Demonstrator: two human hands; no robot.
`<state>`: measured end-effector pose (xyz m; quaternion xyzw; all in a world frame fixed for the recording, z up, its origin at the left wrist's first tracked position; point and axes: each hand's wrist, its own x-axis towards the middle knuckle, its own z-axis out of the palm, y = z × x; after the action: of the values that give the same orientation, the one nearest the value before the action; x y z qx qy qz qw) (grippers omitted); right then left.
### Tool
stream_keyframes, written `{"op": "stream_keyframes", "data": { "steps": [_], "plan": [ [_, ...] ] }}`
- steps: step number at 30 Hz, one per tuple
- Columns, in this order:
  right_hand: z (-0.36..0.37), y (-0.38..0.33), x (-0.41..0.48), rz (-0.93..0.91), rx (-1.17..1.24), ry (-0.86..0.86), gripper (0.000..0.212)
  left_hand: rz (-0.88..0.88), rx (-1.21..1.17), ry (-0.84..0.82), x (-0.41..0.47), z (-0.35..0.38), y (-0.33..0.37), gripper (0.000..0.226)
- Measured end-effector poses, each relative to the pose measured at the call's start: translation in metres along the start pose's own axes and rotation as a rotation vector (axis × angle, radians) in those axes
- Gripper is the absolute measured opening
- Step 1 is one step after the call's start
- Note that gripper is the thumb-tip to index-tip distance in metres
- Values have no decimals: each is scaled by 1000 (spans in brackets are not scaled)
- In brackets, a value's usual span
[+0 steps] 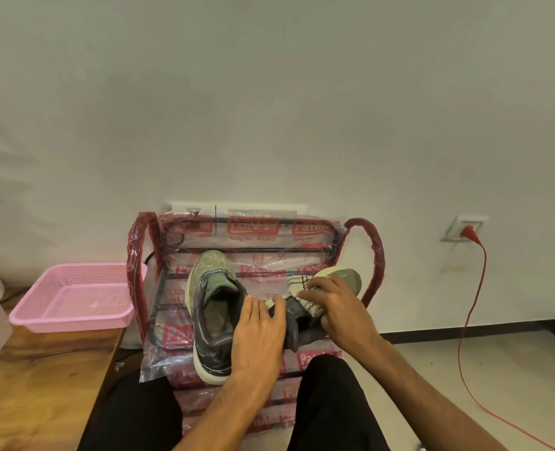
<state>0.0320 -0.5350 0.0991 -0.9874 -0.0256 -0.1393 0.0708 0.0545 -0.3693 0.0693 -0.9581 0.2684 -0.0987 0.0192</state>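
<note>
In the head view, the left sneaker (209, 307) and the right sneaker (346, 276) lay side by side on a plastic-wrapped shoe rack (375, 252). The left hand (258, 333) rested flat on the left sneaker, fingers straight. The right hand (338, 307) gripped a white cloth (298, 284) against the right sneaker.

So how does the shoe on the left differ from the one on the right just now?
The left shoe sits upright, toe toward the wall; the right shoe points off to the right. The left shoe's opening is in plain view; the right shoe is half hidden by a white cloth that the right hand grips. Both are grey-green and rest on the wrapped rack.
</note>
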Motion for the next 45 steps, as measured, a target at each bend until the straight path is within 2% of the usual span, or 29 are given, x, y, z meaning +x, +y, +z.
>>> {"op": "stream_keyframes", "data": {
  "steps": [3,7,10,14,18,22,29,33,37,41,45],
  "plan": [
    [1,1,-2,13,37,-3,50,10,49,-42,4,2,1,99],
    [5,5,-5,19,77,65,54,29,34,-33,8,-4,2,86],
    [12,12,-10,47,129,198,59,51,-46,33,9,-14,-4,78],
    [5,15,-11,109,217,394,63,141,-111,154,14,-36,-14,87],
    [-7,17,-7,154,368,485,49,235,-132,274,18,-57,-17,83],
    [-26,17,1,205,535,563,44,214,-118,317,19,-68,-23,81],
    [-35,9,0,136,485,527,56,168,-98,313,19,-61,-17,85],
    [-41,7,3,122,457,541,61,230,-117,273,21,-56,-13,88],
    [-49,-1,-3,74,344,598,62,236,-129,352,23,-49,-10,83],
    [-52,-7,-3,18,202,547,58,241,-138,499,27,-47,-13,76],
    [-51,-8,5,72,229,525,56,267,-111,511,27,-42,-16,71]
  ]
}}
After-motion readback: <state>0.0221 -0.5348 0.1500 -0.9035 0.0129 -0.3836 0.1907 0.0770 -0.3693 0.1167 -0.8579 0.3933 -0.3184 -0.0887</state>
